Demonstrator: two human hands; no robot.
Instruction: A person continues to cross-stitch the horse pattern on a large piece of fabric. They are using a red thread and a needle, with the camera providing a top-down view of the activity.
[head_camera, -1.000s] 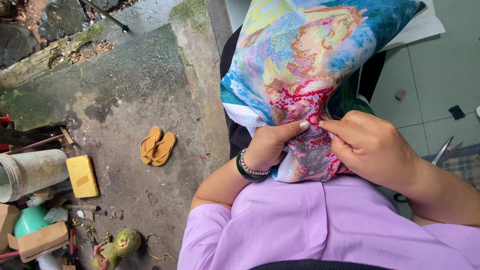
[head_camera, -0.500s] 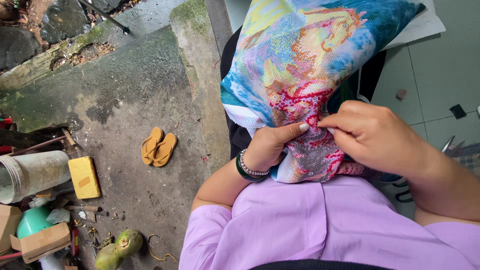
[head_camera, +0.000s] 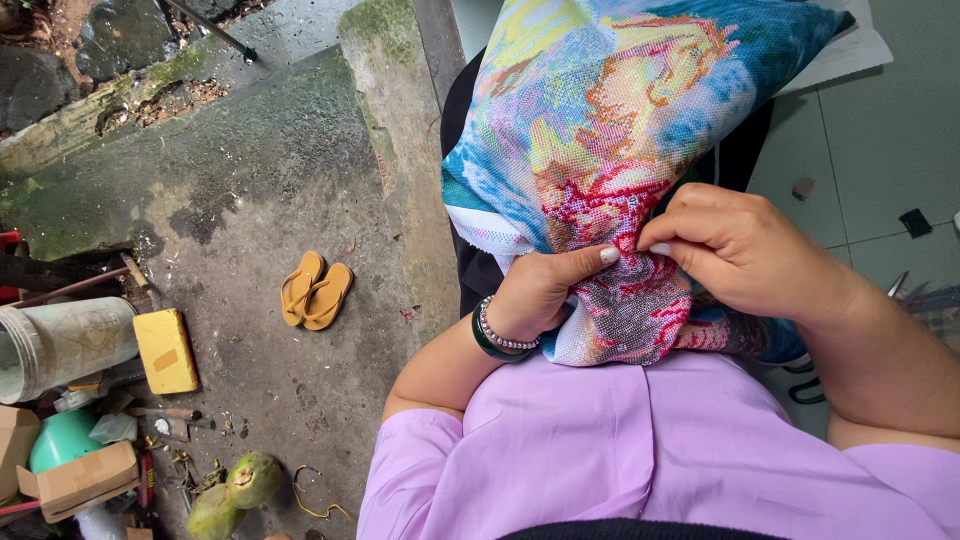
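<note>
While the person sits above a rough grey concrete floor (head_camera: 260, 200), the objects at the far left lie in a loose heap: a dull metal cylinder container (head_camera: 60, 345) on its side, a yellow rectangular block (head_camera: 166, 350) just beside it, brown cardboard pieces (head_camera: 80, 478) and a turquoise round object (head_camera: 62, 440) below. Two green coconuts (head_camera: 235, 493) rest near the bottom edge. A pair of small orange-yellow flip-flop sandals (head_camera: 315, 290) lies side by side on the concrete, well apart from the heap.

Further right, the left hand (head_camera: 545, 295), with a dark green bangle and a beaded bracelet (head_camera: 497, 335) on the wrist, supports the colourful cross-stitch embroidery cloth (head_camera: 620, 140) from the side. Its grip is closed on a bunched fold of the cloth, the thumb pressed flat on top; I think this keeps the working spot tight and steady. The cloth hangs over the person's lap, above the lilac shirt (head_camera: 620, 450), and spreads upward and to the right.

The cloth shows dense small stitches in blue, turquoise, yellow, orange and crimson, with white unstitched canvas at its left edge. It looks soft and folds easily.

The right hand (head_camera: 740, 250) meets the left thumb at the red area. Its fingertips are pinched together on the cloth, perhaps around a needle, but I cannot tell, because nothing so thin is visible. Pale green floor tiles (head_camera: 880, 130) lie at the far right.
</note>
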